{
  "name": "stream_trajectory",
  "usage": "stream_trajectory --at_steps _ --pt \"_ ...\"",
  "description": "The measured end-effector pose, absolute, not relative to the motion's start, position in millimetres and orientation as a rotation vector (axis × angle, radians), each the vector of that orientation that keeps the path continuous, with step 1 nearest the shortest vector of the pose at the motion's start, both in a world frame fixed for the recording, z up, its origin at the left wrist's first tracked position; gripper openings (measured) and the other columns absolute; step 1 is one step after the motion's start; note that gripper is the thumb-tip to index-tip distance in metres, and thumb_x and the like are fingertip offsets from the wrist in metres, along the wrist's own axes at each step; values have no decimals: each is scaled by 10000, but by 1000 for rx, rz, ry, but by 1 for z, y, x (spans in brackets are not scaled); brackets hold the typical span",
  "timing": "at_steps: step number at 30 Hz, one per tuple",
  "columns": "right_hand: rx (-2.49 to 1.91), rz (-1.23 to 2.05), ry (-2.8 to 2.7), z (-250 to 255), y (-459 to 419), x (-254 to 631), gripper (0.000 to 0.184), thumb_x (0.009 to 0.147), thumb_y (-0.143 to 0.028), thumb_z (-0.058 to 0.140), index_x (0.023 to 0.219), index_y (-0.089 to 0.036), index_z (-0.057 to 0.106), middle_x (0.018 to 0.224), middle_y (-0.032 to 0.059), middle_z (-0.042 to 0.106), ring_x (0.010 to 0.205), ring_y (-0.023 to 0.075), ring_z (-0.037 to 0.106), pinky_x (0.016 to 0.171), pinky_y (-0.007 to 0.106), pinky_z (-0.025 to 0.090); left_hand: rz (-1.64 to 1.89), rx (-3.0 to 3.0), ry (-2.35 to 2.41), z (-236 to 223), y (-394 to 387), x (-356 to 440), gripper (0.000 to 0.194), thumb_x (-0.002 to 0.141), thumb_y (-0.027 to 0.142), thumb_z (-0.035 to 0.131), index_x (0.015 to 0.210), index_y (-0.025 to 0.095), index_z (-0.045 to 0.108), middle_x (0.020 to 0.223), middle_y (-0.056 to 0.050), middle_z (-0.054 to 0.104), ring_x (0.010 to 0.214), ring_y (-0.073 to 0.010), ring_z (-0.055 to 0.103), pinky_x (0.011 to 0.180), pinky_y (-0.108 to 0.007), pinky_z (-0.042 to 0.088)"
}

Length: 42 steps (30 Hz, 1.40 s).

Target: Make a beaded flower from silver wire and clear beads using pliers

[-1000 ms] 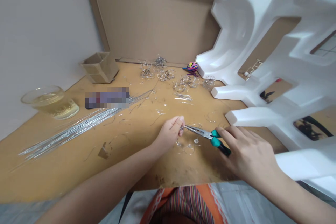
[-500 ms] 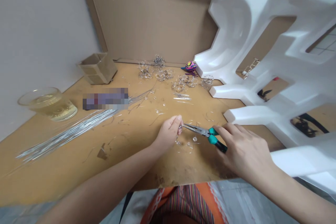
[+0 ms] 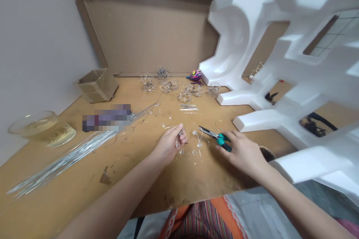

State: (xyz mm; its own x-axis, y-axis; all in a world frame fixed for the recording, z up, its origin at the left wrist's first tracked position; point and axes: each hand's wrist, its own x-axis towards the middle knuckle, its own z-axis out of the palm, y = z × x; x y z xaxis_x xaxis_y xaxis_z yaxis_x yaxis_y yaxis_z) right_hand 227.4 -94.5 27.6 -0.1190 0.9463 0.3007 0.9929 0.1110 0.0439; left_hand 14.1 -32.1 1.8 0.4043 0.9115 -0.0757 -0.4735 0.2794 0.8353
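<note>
Small looped wire with clear beads (image 3: 181, 133) is pinched between the thumb and fingers of my left hand (image 3: 168, 142). My right hand (image 3: 243, 152) is wrapped around the teal and black handles of long-nose pliers (image 3: 221, 139). The pliers' jaws point left and stand apart from the left hand, touching nothing I can make out. Between and below my hands, loose clear beads (image 3: 199, 145) and thin wire bits are scattered on the brown tabletop (image 3: 157, 179). Behind them lie short straight wire pieces (image 3: 189, 107).
Toward the back sit several coiled wire pieces (image 3: 168, 86) and a colourful patterned object (image 3: 195, 75). On the left are long silver wires (image 3: 67, 157), a glass of pale yellow liquid (image 3: 60, 134) and a small cardboard box (image 3: 99, 86). White foam packaging (image 3: 252, 124) borders the right side.
The pliers' jaws have come away from the wire at my left hand, and my right hand has drawn them rightward. The view has tilted up slightly.
</note>
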Motion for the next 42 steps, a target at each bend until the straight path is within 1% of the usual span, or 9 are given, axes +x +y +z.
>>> stream_trajectory --at_steps 4,9,16,19,22,24,28,32,42 --pt "-1917 -271 -2243 13 -76 211 291 805 -414 482 960 -194 592 894 95 607 863 233 559 633 305 390 1020 832 610 -3 -31 13 311 780 404 571 640 166 428 557 56 392 509 -70 399 588 -232 396" --pt "-1786 -185 -2384 5 -53 194 332 801 -414 498 1021 -177 574 953 109 579 927 234 505 765 338 373 1021 839 578 -4 -31 12 257 813 362 538 672 158 469 570 49 428 526 -73 445 604 -224 396" --pt "-1592 -90 -2410 -6 -27 186 398 815 -425 493 1096 -155 570 1033 128 561 978 247 464 808 364 343 1039 855 585 1 -34 13 237 829 363 505 708 159 517 607 17 527 566 -101 534 624 -238 431" --pt "-1455 119 -2321 1 -17 186 344 838 -403 469 1035 -157 607 1030 116 582 979 228 479 821 350 353 1062 850 606 2 -32 12 234 820 367 517 724 154 532 632 2 561 596 -116 568 650 -251 451" --pt "-1352 471 -2019 19 -7 185 386 880 -442 384 857 -152 638 889 88 621 866 186 532 779 313 387 1081 843 616 1 -28 10 235 811 374 529 738 150 536 641 -3 574 596 -121 581 646 -253 460" --pt "-1292 839 -1818 29 -3 182 462 874 -507 355 777 -145 624 775 73 625 746 167 558 703 299 414 1106 855 628 -2 -25 10 241 806 381 533 743 149 539 634 -5 577 594 -125 586 646 -255 463" --pt "-1092 1489 -1592 26 -3 181 438 824 -541 448 799 -136 613 671 50 627 610 146 576 617 290 424 1191 914 715 -10 -20 10 252 798 394 542 728 152 555 650 -3 581 654 -131 594 717 -272 468" --pt "-978 1617 -1460 7 -6 184 320 746 -435 627 887 -148 612 658 22 644 586 121 593 609 260 419 1266 1119 926 -13 -21 10 230 786 380 559 735 157 588 749 -16 614 786 -143 590 812 -275 437" --pt "-978 1795 -1400 8 -8 187 308 770 -431 598 820 -128 615 685 56 679 559 132 620 556 253 434 1459 1362 868 -3 -26 8 98 767 248 601 834 178 593 921 -32 602 947 -159 573 882 -297 436"
